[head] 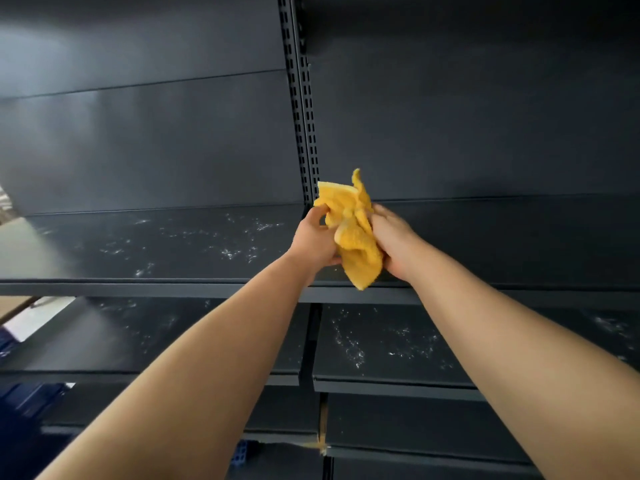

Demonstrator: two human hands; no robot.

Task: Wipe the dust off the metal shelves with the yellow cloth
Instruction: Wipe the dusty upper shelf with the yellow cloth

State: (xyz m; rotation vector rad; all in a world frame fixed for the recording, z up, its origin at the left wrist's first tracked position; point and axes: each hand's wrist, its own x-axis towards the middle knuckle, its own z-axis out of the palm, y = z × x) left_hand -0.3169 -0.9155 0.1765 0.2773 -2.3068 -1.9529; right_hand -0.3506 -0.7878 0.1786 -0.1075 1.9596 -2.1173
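Fingers (pixel 317 213) of the left hand (pixel 313 242) are curled round one side of the yellow cloth (pixel 353 233). The right hand (pixel 394 242) is clamped on the other side; its fingertips are hidden behind fabric, so the exact pinch is unclear. The cloth is bunched between both sets of fingers and held in the air, not flat on metal, probably being gathered into a pad for a pass. Its tail hangs below the fingers, across the front lip of the upper shelf (pixel 104 287). Dust specks (pixel 228 252) sit left of the left fingers, with more on the lower shelf (pixel 381 382) beneath both wrists. The slotted upright (pixel 304 116) is straight beyond the fingertips. Right of the right fingers the deck looks cleaner. Wiping looks far from done.
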